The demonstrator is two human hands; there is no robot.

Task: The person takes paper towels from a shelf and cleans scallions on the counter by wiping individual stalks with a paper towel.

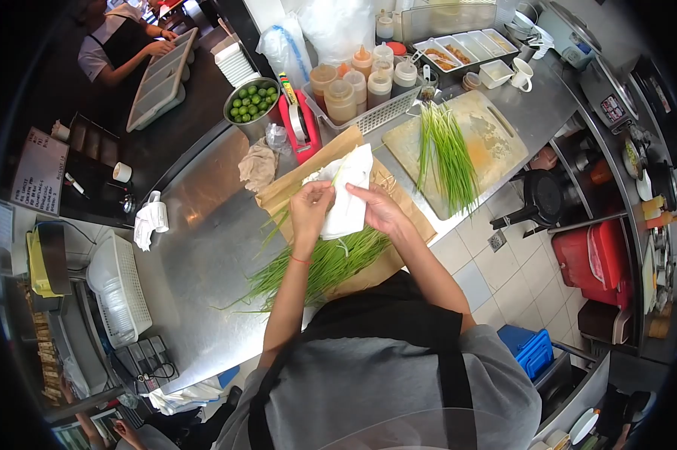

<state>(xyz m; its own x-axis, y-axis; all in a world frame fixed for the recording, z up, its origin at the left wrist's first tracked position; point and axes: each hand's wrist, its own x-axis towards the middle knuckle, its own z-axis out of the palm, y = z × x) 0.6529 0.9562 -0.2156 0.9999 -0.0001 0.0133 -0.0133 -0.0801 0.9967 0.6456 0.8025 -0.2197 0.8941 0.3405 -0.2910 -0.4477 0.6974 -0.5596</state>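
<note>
A folded white paper towel (351, 196) lies in my right hand (378, 208), whose thumb presses on its face. My left hand (313, 210) is closed in a pinch at the towel's left edge. A thin pale-green strip, which looks like a chive (337, 175), rises from its fingertips. Under my hands, a loose heap of long green chives (338, 261) spreads over brown paper (415, 217) and onto the steel counter (203, 262). To the right, a neater bunch of chives (447, 161) rests on a worn cutting board (496, 146), pale ends at the back.
Behind the paper stand a pot of green limes (253, 103), a red tape dispenser (299, 127) and a basket (387, 112) of sauce bottles. A crumpled brown cloth (259, 166) lies nearby. A co-worker (117, 45) handles a sectioned tray (162, 79) at back left.
</note>
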